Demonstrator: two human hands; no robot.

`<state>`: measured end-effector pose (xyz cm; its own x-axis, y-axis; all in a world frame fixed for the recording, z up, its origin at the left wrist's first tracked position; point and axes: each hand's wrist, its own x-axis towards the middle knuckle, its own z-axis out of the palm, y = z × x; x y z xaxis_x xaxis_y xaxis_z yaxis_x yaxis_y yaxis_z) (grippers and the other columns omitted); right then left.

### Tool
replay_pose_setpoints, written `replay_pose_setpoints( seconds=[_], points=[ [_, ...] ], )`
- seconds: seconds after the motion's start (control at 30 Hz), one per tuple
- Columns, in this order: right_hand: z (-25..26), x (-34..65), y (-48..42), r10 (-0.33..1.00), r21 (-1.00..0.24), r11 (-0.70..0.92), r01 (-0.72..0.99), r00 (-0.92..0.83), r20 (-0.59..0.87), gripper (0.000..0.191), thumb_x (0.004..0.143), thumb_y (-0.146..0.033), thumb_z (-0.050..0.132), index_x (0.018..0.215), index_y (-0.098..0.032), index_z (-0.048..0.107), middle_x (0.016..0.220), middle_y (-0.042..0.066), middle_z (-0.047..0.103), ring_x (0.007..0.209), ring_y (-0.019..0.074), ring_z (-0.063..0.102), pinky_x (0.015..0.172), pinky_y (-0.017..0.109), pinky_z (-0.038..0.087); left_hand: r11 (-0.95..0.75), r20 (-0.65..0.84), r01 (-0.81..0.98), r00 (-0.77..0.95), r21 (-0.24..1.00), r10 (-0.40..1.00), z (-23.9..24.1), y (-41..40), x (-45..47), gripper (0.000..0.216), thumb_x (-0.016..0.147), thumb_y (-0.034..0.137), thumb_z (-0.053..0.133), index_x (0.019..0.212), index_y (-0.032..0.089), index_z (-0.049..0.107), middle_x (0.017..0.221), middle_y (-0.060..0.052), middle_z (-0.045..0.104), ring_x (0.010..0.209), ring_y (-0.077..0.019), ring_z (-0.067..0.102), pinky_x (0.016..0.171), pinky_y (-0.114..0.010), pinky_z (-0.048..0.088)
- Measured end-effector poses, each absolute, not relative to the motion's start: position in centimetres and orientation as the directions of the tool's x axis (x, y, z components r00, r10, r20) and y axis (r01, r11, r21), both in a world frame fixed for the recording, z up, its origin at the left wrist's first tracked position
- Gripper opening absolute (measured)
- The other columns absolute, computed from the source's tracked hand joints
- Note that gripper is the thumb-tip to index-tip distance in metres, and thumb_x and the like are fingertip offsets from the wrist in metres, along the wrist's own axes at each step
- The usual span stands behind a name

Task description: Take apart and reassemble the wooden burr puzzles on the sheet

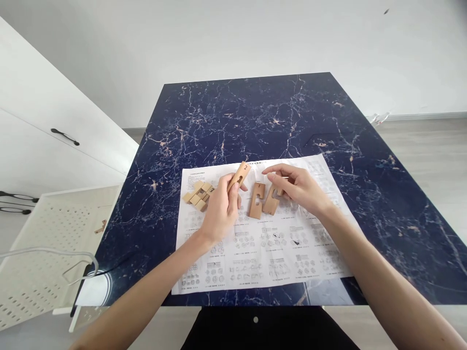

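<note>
My left hand (222, 206) is closed around a light wooden puzzle piece (239, 176) marked "2", with a slot cut in it, held tilted above the paper sheet. My right hand (297, 187) hovers over the far end of a notched wooden piece (271, 203), its thumb and index finger slightly apart with nothing between them. Part of that piece is hidden under the fingers, so contact is unclear. Between my hands lies another notched piece (256, 201) marked "1". Left of my left hand sits an interlocked wooden block assembly (198, 195) marked "3", partly covered by the hand.
A printed instruction sheet (251, 277) with rows of small diagrams lies under the pieces. It rests on a dark blue marbled table (233, 116). At left stand a white perforated rack (40, 243) with a cable (47, 250) and a white cabinet (44, 97).
</note>
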<state>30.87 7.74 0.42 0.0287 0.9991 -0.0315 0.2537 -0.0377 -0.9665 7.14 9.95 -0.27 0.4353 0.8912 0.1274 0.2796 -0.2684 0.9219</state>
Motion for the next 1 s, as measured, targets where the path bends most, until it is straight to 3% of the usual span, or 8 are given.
replay_pose_setpoints(
  seconds=[0.2, 0.37, 0.47, 0.73, 0.87, 1.0],
  points=[
    [0.0, 30.3, 7.7, 0.991, -0.998, -0.058, 0.017, 0.121, -0.055, 0.037, 0.1, -0.058, 0.075, 0.104, -0.022, 0.081, 0.069, -0.001, 0.06, 0.054, 0.0126, 0.052, 0.049, 0.03, 0.042, -0.214, 0.096, 0.232, 0.437, 0.949, 0.895, 0.0, 10.1, 7.4, 0.026, 0.119, 0.038, 0.039, 0.13, 0.023, 0.057, 0.119, -0.008, 0.073, 0.083, -0.0169, 0.066, 0.079, -0.035, 0.056],
    [0.2, 29.3, 7.6, 0.997, -0.988, -0.046, -0.145, 0.056, -0.055, 0.034, 0.098, -0.053, 0.081, 0.108, -0.021, 0.08, 0.083, 0.002, 0.072, 0.066, 0.0146, 0.067, 0.067, 0.033, 0.061, -0.187, 0.067, 0.223, 0.455, 0.957, 0.888, -0.1, 10.1, 7.3, 0.033, 0.118, 0.035, 0.042, 0.147, 0.023, 0.052, 0.128, -0.01, 0.075, 0.102, -0.0221, 0.073, 0.096, -0.042, 0.059],
    [0.3, 28.5, 7.2, 0.998, -0.993, -0.009, -0.118, 0.063, -0.017, 0.031, 0.099, -0.051, 0.08, 0.11, -0.022, 0.079, 0.089, 0.003, 0.076, 0.071, 0.0163, 0.071, 0.074, 0.037, 0.065, -0.179, 0.07, 0.195, 0.463, 0.964, 0.883, -0.4, 10.1, 7.2, 0.037, 0.118, 0.035, 0.045, 0.153, 0.024, 0.048, 0.133, -0.011, 0.076, 0.119, -0.0275, 0.074, 0.106, -0.048, 0.06],
    [0.8, 27.0, 6.5, 0.973, -0.993, 0.088, 0.085, 0.207, 0.103, 0.019, 0.102, -0.041, 0.073, 0.105, -0.023, 0.072, 0.074, 0.0, 0.077, 0.066, 0.0186, 0.076, 0.068, 0.035, 0.064, -0.205, 0.133, 0.081, 0.522, 0.975, 0.843, -0.7, 9.9, 7.5, 0.044, 0.118, 0.037, 0.047, 0.16, 0.027, 0.04, 0.153, -0.013, 0.065, 0.137, -0.0306, 0.07, 0.121, -0.055, 0.055],
    [0.9, 26.6, 6.2, 0.951, -0.979, 0.129, 0.156, 0.261, 0.167, 0.012, 0.102, -0.035, 0.072, 0.103, -0.023, 0.071, 0.078, 0.001, 0.079, 0.07, 0.0193, 0.079, 0.066, 0.034, 0.063, -0.281, 0.18, 0.109, 0.543, 0.954, 0.821, -1.0, 9.7, 7.5, 0.049, 0.118, 0.038, 0.047, 0.165, 0.028, 0.035, 0.158, -0.015, 0.061, 0.141, -0.0319, 0.066, 0.123, -0.055, 0.053],
    [1.1, 26.0, 5.8, 0.936, -0.976, 0.152, 0.156, 0.294, 0.193, 0.007, 0.102, -0.03, 0.07, 0.098, -0.024, 0.069, 0.075, -0.001, 0.077, 0.064, 0.0181, 0.077, 0.064, 0.034, 0.063, -0.33, 0.224, 0.099, 0.552, 0.939, 0.803, -1.2, 9.6, 7.5, 0.052, 0.118, 0.038, 0.048, 0.167, 0.028, 0.033, 0.151, -0.014, 0.067, 0.138, -0.0322, 0.068, 0.117, -0.053, 0.058]
  ],
)
